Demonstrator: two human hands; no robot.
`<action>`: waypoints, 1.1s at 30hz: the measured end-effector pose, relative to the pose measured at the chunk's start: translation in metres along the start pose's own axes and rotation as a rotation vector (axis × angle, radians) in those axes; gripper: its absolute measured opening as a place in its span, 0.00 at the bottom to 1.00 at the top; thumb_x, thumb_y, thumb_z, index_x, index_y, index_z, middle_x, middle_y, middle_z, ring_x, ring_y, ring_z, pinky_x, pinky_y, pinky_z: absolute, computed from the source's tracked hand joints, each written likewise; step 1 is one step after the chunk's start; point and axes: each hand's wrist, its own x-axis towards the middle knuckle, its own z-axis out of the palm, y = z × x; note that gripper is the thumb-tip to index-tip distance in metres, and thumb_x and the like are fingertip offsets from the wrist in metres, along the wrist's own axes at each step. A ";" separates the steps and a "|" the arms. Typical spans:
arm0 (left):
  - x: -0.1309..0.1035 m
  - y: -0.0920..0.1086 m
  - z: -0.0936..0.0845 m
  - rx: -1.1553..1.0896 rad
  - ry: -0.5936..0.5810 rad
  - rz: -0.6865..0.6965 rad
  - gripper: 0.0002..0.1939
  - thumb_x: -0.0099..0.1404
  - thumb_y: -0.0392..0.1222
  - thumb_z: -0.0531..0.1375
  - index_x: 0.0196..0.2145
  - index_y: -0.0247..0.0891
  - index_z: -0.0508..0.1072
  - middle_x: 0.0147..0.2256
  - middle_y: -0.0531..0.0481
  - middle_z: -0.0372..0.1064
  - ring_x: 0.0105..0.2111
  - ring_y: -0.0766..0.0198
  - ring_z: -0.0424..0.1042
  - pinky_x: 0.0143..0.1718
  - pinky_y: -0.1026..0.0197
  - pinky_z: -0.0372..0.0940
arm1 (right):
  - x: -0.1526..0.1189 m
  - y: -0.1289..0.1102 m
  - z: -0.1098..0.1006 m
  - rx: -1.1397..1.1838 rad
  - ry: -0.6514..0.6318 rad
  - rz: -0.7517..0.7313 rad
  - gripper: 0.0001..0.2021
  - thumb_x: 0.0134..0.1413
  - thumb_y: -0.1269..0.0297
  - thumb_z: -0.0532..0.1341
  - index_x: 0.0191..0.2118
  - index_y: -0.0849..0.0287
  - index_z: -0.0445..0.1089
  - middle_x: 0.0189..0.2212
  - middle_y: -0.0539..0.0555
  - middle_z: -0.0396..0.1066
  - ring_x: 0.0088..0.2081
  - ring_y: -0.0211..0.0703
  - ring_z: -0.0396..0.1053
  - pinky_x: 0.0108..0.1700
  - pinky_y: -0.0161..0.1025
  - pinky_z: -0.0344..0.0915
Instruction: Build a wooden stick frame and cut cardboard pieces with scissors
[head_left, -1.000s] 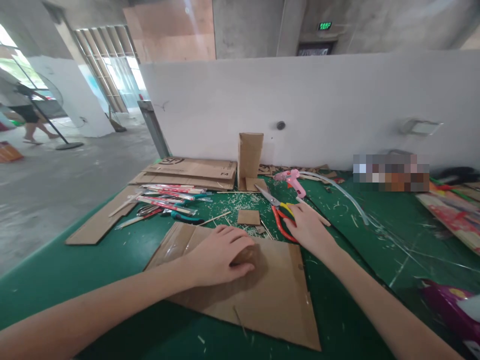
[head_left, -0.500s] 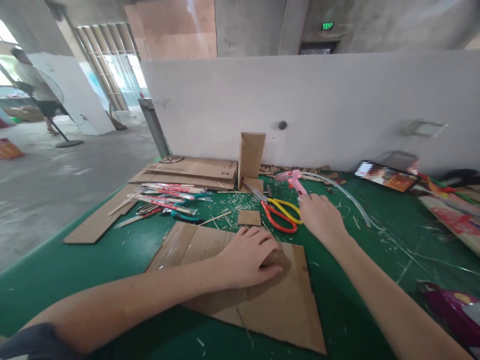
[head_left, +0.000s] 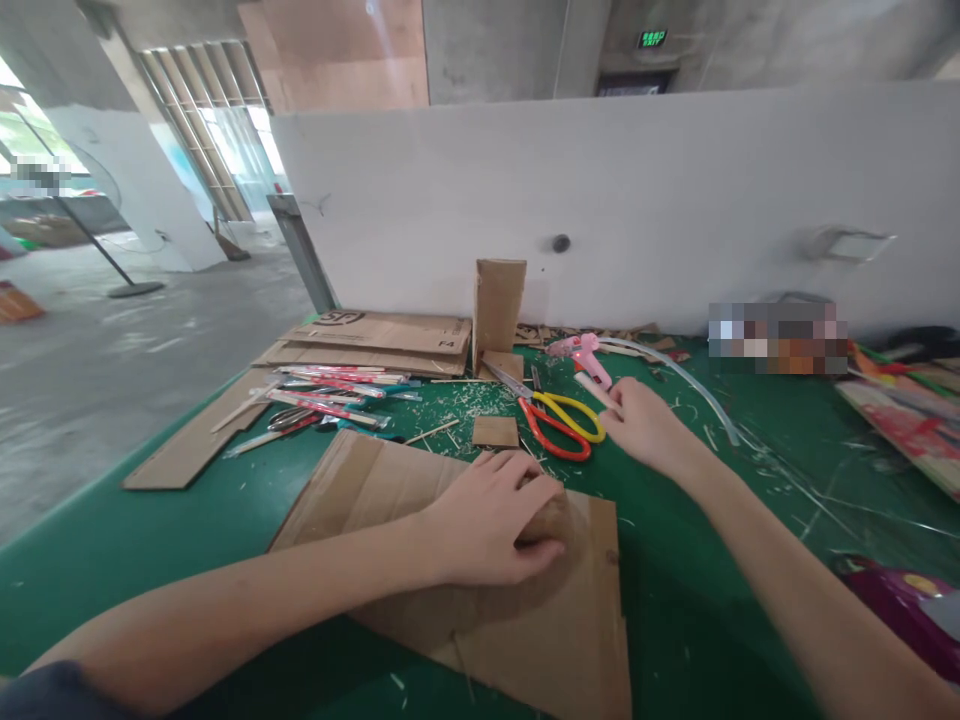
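My left hand [head_left: 495, 515] rests on a large cardboard sheet [head_left: 420, 480], its fingers curled over a brown rounded thing [head_left: 551, 515] that they mostly cover. A pale flat wooden stick [head_left: 597, 392] is pinched in my right hand [head_left: 637, 420], just above the table. Past that stick lies a pink glue gun [head_left: 583, 355], its handle end near my right fingers. Scissors [head_left: 559, 425] with red and yellow handles lie left of this hand, blades pointing away. A small cardboard square [head_left: 495, 432] sits between the scissors and the sheet.
Behind stands an upright cardboard piece [head_left: 499, 305], with flat cardboard [head_left: 375, 335] to its left. Several wrapped sticks [head_left: 330, 390] lie at the left. A clear tube [head_left: 686, 380] curves across the right. A purple object [head_left: 904, 610] is at the right edge. A white partition [head_left: 637, 200] borders the green table [head_left: 225, 540].
My right hand has come away from the glue gun's handle, and a pale stick now shows in its fingers. The cardboard sheet has turned slightly under my left hand.
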 end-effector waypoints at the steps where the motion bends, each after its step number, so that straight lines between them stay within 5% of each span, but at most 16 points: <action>1: -0.001 0.002 -0.002 0.012 -0.018 0.011 0.20 0.59 0.50 0.56 0.47 0.40 0.64 0.44 0.45 0.62 0.43 0.56 0.63 0.46 0.52 0.59 | -0.003 -0.008 -0.002 0.094 -0.095 -0.017 0.07 0.52 0.67 0.52 0.38 0.61 0.61 0.30 0.56 0.67 0.27 0.42 0.64 0.27 0.35 0.55; 5: -0.007 0.011 -0.004 0.054 -0.082 0.055 0.19 0.60 0.52 0.55 0.45 0.40 0.64 0.43 0.46 0.63 0.39 0.57 0.65 0.42 0.54 0.61 | -0.020 -0.042 -0.002 0.231 -0.448 -0.270 0.06 0.50 0.61 0.56 0.29 0.57 0.62 0.26 0.51 0.67 0.26 0.39 0.62 0.26 0.34 0.51; 7: -0.008 0.013 -0.001 0.055 -0.092 0.071 0.19 0.60 0.53 0.55 0.44 0.40 0.64 0.43 0.46 0.63 0.40 0.57 0.65 0.41 0.54 0.61 | -0.027 -0.053 0.001 0.163 -0.477 -0.315 0.07 0.48 0.61 0.58 0.26 0.58 0.62 0.23 0.50 0.66 0.25 0.38 0.62 0.25 0.34 0.49; 18: 0.001 -0.012 0.006 0.088 0.002 -0.039 0.19 0.60 0.50 0.55 0.46 0.38 0.65 0.41 0.44 0.62 0.42 0.55 0.64 0.43 0.53 0.60 | -0.023 -0.056 0.006 -0.102 -0.158 -0.183 0.11 0.55 0.55 0.54 0.33 0.55 0.68 0.29 0.54 0.70 0.29 0.45 0.67 0.24 0.35 0.51; 25: 0.003 -0.019 0.010 0.149 0.030 0.011 0.20 0.61 0.52 0.54 0.46 0.38 0.66 0.42 0.45 0.66 0.45 0.52 0.62 0.46 0.50 0.56 | -0.028 -0.048 -0.010 0.311 -0.055 -0.174 0.20 0.62 0.50 0.43 0.42 0.53 0.67 0.29 0.51 0.71 0.28 0.42 0.68 0.30 0.36 0.58; 29: 0.005 -0.023 0.013 0.070 0.022 0.059 0.21 0.61 0.53 0.54 0.48 0.40 0.65 0.44 0.47 0.67 0.46 0.54 0.62 0.48 0.51 0.54 | -0.037 -0.050 -0.001 0.584 -0.007 -0.279 0.18 0.63 0.53 0.44 0.45 0.55 0.65 0.33 0.52 0.71 0.31 0.41 0.67 0.33 0.36 0.61; 33: 0.004 -0.023 0.014 0.054 0.031 0.052 0.21 0.60 0.53 0.55 0.48 0.39 0.66 0.48 0.46 0.65 0.47 0.54 0.62 0.48 0.51 0.55 | -0.043 -0.049 0.013 0.674 0.046 -0.212 0.14 0.61 0.53 0.48 0.41 0.57 0.63 0.30 0.51 0.70 0.27 0.40 0.66 0.29 0.34 0.61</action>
